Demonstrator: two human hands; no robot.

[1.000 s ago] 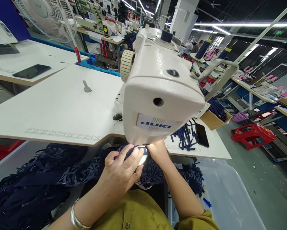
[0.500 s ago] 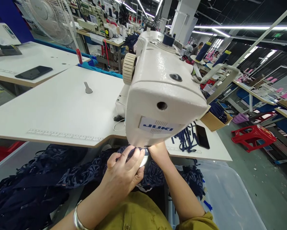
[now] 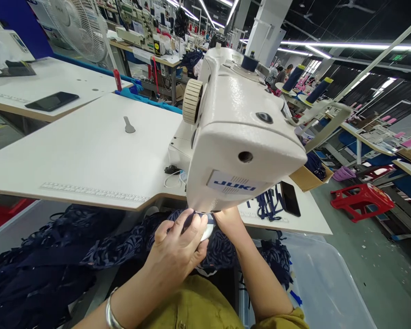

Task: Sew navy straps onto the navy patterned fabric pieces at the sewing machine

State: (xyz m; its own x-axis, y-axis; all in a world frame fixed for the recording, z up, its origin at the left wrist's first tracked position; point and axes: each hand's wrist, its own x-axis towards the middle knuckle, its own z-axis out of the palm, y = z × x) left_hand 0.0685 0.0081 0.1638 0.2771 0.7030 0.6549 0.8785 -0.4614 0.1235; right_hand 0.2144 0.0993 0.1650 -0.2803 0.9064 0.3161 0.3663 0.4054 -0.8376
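The white JUKI sewing machine [image 3: 246, 137] fills the middle of the view, and its head hides the needle area. My left hand [image 3: 181, 244] is at the front of the machine, with bent fingers closed on a piece of navy fabric [image 3: 189, 221]. By its fingertips shows a rounded white part [image 3: 208, 231]. My right hand [image 3: 228, 223] reaches in under the head from the right; its fingers are hidden behind it. Below both hands hangs dark navy patterned fabric [image 3: 221, 251] over my lap.
A flat metal piece [image 3: 129, 127] lies on the white tabletop [image 3: 88, 151]. On the right are navy strips [image 3: 269, 205], a phone [image 3: 290, 199] and a cardboard box [image 3: 306, 177]. Navy garments [image 3: 37, 274] heap at lower left. A plastic bin [image 3: 328, 278] and red stool [image 3: 361, 201] stand right.
The camera view has shifted slightly, so the machine appears a little further right. Both hands keep nearly the same place and pose under the machine head.
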